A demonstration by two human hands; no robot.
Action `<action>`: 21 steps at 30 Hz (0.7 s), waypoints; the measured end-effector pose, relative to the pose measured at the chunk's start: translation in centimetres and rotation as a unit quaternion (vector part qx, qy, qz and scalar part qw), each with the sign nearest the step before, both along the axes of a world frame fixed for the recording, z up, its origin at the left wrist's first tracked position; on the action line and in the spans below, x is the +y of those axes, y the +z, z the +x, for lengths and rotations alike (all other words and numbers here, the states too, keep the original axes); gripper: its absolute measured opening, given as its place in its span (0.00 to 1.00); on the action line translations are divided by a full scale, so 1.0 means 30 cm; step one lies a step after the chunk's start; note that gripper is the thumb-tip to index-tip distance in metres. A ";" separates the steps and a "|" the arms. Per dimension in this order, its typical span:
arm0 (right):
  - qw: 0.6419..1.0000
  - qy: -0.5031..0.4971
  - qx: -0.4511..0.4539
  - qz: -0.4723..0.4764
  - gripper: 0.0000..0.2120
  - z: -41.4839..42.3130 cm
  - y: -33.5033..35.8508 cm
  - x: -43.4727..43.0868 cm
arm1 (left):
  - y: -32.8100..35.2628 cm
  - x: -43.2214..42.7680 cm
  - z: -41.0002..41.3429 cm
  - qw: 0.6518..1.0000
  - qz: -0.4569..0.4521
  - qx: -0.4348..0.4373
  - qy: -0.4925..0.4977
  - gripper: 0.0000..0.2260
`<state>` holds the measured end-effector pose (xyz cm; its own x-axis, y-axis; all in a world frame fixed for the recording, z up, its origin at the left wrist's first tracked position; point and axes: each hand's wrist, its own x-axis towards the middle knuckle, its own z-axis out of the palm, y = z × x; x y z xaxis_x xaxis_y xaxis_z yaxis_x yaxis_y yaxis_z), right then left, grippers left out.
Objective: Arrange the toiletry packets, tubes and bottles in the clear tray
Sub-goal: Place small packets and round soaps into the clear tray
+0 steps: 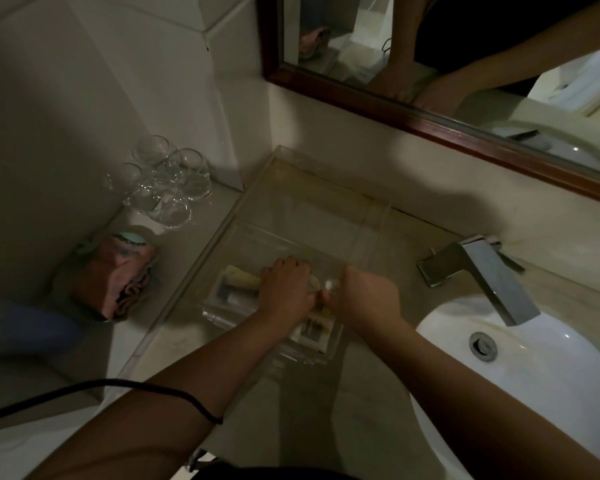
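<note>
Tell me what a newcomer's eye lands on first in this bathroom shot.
First, the two bare hands meeting at the centre, left hand and right hand, working together over the near end of the clear tray, where a cream tube and small packets lie. Next, the bright white sink at lower right under the angular metal faucet. Then the cluster of empty glasses in the far left corner.

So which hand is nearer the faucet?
Right. The right hand is over the clear tray's faucet-side edge; the left hand sits farther from the faucet, over the tray.
</note>
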<state>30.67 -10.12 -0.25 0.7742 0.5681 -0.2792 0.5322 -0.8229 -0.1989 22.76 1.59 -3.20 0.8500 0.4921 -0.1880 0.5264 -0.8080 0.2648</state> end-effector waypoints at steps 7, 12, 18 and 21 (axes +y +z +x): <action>0.996 0.063 -0.032 -0.061 0.20 0.023 -0.004 0.018 | -0.012 0.033 -0.018 0.997 -0.045 -0.009 -0.061 0.17; 0.993 0.100 -0.040 -0.039 0.18 0.023 -0.025 -0.014 | -0.017 0.044 -0.015 0.994 -0.085 -0.027 -0.055 0.14; 0.985 0.165 -0.046 -0.018 0.21 0.020 -0.038 -0.037 | -0.018 0.041 -0.003 0.993 -0.102 -0.025 -0.053 0.13; 0.983 0.170 -0.058 -0.028 0.20 0.017 -0.049 -0.028 | -0.014 0.039 -0.003 0.994 -0.093 -0.020 -0.053 0.14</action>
<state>31.18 -10.96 -1.72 0.5712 0.7856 -0.2378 0.7944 -0.6020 -0.0806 22.68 2.77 -3.62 0.9040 0.3594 -0.2315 0.4266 -0.7937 0.4335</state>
